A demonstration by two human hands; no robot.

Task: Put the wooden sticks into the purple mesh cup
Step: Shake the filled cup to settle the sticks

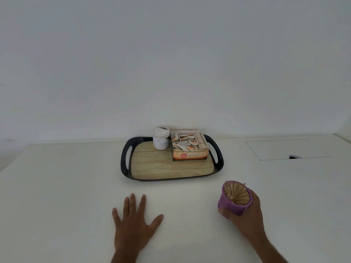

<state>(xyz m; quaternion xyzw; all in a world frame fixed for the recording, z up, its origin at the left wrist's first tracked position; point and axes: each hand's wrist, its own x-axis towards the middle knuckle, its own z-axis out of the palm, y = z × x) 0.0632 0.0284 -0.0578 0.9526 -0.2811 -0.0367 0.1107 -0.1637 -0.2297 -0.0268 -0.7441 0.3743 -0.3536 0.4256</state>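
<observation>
A purple mesh cup (228, 203) stands at the right front of the white table, tilted slightly toward me. Several thin wooden sticks (237, 193) fill it, fanned out inside its mouth. My right hand (248, 217) grips the cup from the right side, thumb across its lower front and fingers round the back. My left hand (133, 224) rests flat on the table to the left, fingers spread and holding nothing. I see no loose sticks on the table.
A dark tray with a wood-look base (167, 166) sits behind the hands. It carries a white jar (161, 138) and an open box of tea bags (189, 147). A rectangular hatch outline (286, 149) marks the table at the far right.
</observation>
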